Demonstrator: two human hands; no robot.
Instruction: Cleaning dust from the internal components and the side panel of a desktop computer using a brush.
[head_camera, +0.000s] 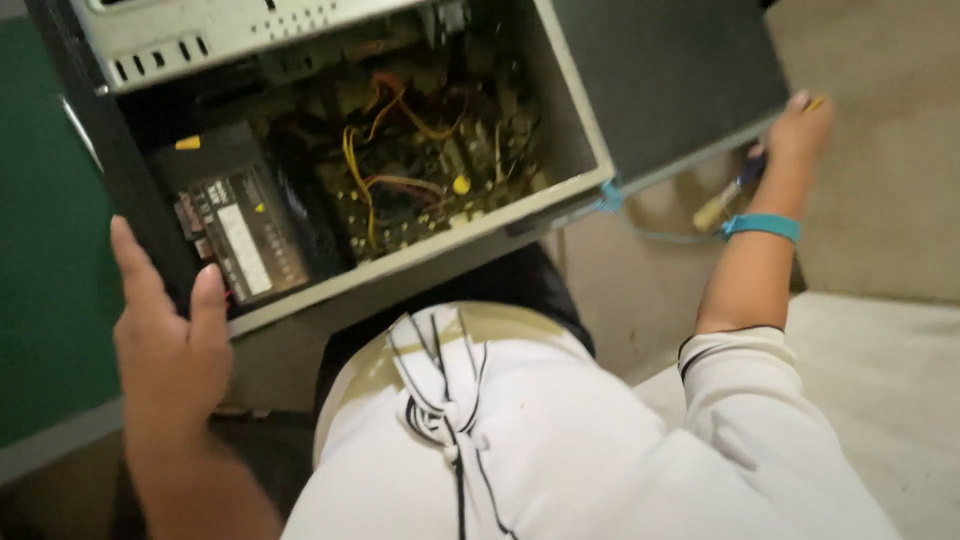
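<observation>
Over an open computer case (400, 150), seen from above, two bare hands work at its edges.

At lower left, the left hand (170, 345) has its grip spread open, thumb and fingers extended, resting against the case's dark front corner without closing on it. At upper right, the right hand (800, 130) reaches past the case's grey side panel (665, 80); its grip appears closed on a slim tool with a pale handle (725, 200), though blur hides the fingers' exact hold. A blue wrist strap (762, 227) circles that wrist, its thin cord (660, 235) running to the case rim. Inside the case lie a power supply (240, 235) at left and tangled yellow and orange wires (385, 150) in the middle. A white garment (560, 440) fills the foreground.
</observation>
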